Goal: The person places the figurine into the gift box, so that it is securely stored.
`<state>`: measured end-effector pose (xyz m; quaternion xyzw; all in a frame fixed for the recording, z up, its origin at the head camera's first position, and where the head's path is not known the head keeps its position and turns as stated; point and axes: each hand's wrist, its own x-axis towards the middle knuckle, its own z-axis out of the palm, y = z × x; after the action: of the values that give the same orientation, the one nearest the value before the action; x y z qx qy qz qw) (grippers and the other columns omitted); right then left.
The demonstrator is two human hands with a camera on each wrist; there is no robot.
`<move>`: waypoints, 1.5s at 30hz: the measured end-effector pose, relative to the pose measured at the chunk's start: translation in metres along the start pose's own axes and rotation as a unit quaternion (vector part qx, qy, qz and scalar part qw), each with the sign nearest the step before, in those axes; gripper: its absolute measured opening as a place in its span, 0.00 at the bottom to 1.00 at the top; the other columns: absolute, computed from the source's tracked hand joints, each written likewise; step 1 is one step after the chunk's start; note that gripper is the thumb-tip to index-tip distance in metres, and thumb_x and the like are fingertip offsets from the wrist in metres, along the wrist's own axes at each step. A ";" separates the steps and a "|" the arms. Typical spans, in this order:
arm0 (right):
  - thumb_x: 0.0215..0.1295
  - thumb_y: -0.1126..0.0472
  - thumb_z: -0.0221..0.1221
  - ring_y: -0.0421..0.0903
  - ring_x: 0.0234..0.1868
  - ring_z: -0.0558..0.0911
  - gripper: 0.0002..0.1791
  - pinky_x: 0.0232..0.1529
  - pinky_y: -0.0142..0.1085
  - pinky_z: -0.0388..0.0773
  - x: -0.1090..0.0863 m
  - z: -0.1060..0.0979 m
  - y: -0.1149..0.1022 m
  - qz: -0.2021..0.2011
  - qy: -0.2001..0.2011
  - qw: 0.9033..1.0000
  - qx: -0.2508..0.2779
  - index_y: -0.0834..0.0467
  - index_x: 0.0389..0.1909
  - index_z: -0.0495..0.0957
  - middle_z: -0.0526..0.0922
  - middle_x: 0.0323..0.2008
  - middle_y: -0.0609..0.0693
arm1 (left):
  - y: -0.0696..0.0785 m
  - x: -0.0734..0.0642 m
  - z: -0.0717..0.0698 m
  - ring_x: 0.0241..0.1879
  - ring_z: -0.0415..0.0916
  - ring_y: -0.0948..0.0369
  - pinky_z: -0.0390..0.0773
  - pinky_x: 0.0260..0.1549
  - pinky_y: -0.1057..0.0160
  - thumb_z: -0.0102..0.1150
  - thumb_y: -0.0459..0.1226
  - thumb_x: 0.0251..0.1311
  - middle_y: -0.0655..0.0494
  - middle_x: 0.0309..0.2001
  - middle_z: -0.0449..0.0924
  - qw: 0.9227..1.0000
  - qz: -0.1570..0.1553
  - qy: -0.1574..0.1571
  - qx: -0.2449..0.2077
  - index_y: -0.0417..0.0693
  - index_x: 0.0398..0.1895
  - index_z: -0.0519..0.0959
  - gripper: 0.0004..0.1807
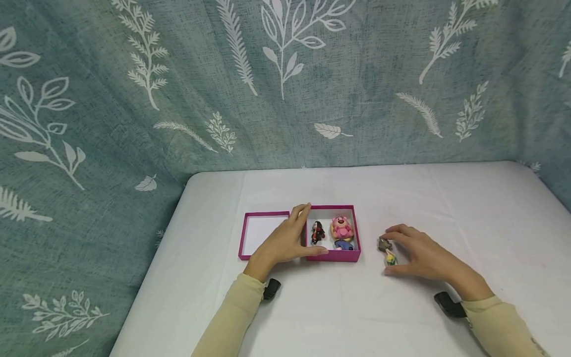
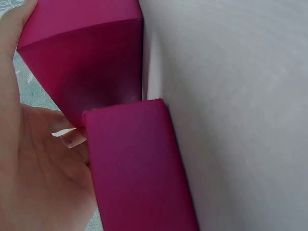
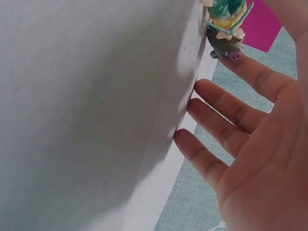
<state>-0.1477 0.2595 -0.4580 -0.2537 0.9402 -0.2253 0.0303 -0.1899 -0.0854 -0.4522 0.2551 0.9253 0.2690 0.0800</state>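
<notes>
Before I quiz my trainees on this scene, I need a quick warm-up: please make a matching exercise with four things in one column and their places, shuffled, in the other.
Things
1. Pink bear figure
2. Black-and-red figure
3. Left hand
4. Right hand

Places
A. At the left end of the box
B. Inside the box, toward its right side
C. By the green-and-yellow figure, outside the box
D. Inside the box, toward its left side

Pairs: 1-B, 2-D, 3-A, 4-C
</notes>
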 end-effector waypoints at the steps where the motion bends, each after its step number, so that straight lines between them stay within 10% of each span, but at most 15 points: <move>1: 0.44 0.35 0.73 0.61 0.58 0.75 0.44 0.56 0.63 0.70 0.000 0.000 0.000 0.001 0.000 1.000 0.000 0.58 0.58 0.77 0.75 0.57 0.57 | 0.000 0.000 0.000 0.66 0.68 0.52 0.70 0.65 0.51 0.64 0.69 0.47 0.57 0.77 0.46 1.000 -0.001 0.000 0.001 0.57 0.80 0.39 0.64; 45: 0.47 0.41 0.73 0.55 0.57 0.77 0.38 0.51 0.55 0.78 0.028 -0.022 -0.018 -0.069 0.048 0.996 0.012 0.56 0.58 0.78 0.74 0.58 0.56 | -0.001 0.000 0.000 0.66 0.68 0.52 0.71 0.64 0.51 0.63 0.70 0.47 0.57 0.77 0.45 1.000 -0.002 -0.002 0.001 0.54 0.80 0.41 0.65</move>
<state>-0.1675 0.2415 -0.4289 -0.3063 0.9180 -0.2503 -0.0268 -0.1904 -0.0862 -0.4534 0.2540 0.9259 0.2673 0.0826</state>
